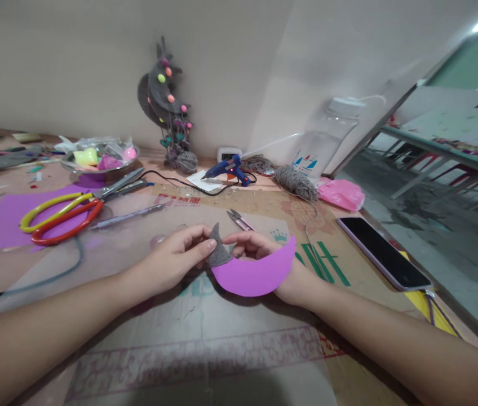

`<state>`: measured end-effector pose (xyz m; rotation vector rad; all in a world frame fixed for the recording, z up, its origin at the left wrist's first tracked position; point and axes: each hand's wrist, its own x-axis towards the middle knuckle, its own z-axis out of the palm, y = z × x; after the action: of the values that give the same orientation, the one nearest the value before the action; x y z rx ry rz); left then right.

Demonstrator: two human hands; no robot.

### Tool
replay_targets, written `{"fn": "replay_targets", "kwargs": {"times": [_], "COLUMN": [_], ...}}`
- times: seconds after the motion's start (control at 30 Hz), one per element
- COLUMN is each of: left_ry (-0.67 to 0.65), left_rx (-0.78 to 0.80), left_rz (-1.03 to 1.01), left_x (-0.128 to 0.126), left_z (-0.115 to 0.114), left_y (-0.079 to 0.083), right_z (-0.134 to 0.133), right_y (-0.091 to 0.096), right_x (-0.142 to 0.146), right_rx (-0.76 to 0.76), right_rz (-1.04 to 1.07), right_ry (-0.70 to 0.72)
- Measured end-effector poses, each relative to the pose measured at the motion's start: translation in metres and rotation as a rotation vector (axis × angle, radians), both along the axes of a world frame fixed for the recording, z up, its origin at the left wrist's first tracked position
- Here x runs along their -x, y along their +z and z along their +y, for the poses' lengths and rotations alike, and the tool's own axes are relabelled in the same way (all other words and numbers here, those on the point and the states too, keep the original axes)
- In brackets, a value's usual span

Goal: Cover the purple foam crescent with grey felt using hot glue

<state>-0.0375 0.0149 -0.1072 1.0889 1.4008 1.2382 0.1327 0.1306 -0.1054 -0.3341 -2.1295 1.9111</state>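
Note:
My left hand (180,252) pinches a small pointed grey felt piece (220,254) between thumb and fingers. The felt overlaps the left end of a purple crescent (253,277), which looks like foam or card. My right hand (260,243) is closed behind the crescent, its fingers curled with the tips close to the grey felt. The crescent hides part of that palm and the thumb. Just beyond my hands lie small thread snips (240,220). A pen (129,216) rests to the left, beside large scissors (63,217) with red and yellow handles.
A blue glue gun (233,171) sits on white paper near the wall, its cord running left. Around it are grey yarn (296,181), a water bottle (326,138) and a hanging moon ornament (165,93). A phone (385,254) lies right, near the table edge; a bowl (99,166) stands left.

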Motion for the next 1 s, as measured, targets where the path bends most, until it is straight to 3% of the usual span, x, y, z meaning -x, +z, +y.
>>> {"fn": "replay_targets", "kwargs": {"times": [0.17,0.57,0.7,0.83,1.0], "left_ry": [-0.006,-0.031,0.05,0.159,0.189], "left_rx": [0.011,0.009,0.035,-0.012,-0.039], "left_rz": [0.007,-0.037,-0.135,-0.206,-0.228], "left_x": [0.001,0.001,0.002,0.005,0.005], "left_z": [0.0,0.001,0.002,0.005,0.006], "left_y": [-0.001,-0.002,0.0,0.002,0.002], "right_z": [0.003,0.007,0.007,0.01,0.008], "right_y": [-0.003,-0.01,-0.004,-0.001,0.0], "right_x": [0.005,0.009,0.005,-0.003,0.0], "right_rx": [-0.001,0.022,0.01,0.133,-0.042], "right_rz": [-0.087,-0.115,-0.039,0.121,-0.048], "right_ry": [-0.183,-0.262,-0.286,-0.33,-0.239]}}
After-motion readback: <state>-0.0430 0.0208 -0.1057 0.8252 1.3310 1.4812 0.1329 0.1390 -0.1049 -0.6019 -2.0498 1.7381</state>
